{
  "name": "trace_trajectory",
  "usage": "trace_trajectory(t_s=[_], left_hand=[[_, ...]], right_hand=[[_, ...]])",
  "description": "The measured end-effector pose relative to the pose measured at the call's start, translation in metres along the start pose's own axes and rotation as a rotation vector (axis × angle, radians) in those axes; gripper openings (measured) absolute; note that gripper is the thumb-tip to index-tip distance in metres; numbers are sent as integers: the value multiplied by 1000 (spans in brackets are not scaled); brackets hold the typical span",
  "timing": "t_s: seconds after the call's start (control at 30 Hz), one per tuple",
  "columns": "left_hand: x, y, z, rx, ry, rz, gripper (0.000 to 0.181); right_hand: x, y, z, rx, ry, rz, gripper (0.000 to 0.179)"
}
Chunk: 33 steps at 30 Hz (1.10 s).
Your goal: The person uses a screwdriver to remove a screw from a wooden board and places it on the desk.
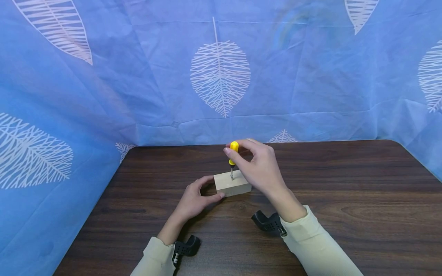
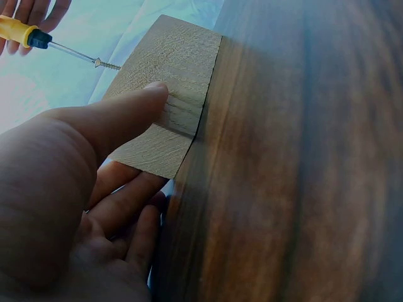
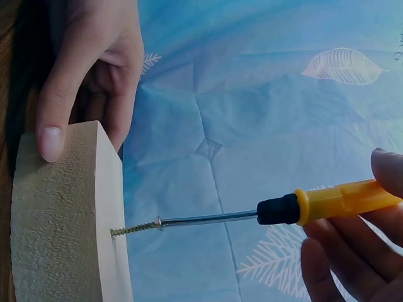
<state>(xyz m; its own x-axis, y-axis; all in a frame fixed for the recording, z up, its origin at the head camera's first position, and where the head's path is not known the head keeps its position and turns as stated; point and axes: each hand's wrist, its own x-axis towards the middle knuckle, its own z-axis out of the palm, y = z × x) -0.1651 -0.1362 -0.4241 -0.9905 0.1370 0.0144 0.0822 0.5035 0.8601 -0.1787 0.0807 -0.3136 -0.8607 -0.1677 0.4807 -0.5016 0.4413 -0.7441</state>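
A pale wooden block (image 1: 233, 188) lies on the dark wood table. My left hand (image 1: 193, 199) grips its left end, the thumb (image 2: 135, 110) on the near face and the fingers behind. A screw (image 3: 135, 229) stands in the block's top face, much of its thread still showing above the wood. My right hand (image 1: 264, 165) holds a screwdriver (image 3: 340, 202) with a yellow handle and black collar between thumb and fingers. Its shaft (image 3: 208, 220) runs in line with the screw, and the tip meets the screw head.
The dark brown table (image 1: 362, 199) extends around the block on all sides. Behind it hangs a blue cloth (image 1: 155, 76) with white leaf prints. Black wrist mounts (image 1: 267, 221) stick out from both cream sleeves (image 1: 317, 237) above the tabletop.
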Motion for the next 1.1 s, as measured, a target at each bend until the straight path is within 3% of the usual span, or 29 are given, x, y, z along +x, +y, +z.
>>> trace_trajectory(t_s=[0.2, 0.4, 0.57, 1.1], left_hand=[[0, 0, 0, -1, 0, 1, 59], [-1, 1, 0, 7, 2, 0, 59], [-1, 1, 1, 17, 4, 5, 58], [-1, 1, 0, 9, -1, -7, 59]], right_hand=[[1, 2, 0, 5, 25, -24, 23], [1, 1, -1, 48, 23, 20, 31], [1, -1, -2, 61, 27, 49, 26], [0, -2, -1, 50, 27, 26, 15]])
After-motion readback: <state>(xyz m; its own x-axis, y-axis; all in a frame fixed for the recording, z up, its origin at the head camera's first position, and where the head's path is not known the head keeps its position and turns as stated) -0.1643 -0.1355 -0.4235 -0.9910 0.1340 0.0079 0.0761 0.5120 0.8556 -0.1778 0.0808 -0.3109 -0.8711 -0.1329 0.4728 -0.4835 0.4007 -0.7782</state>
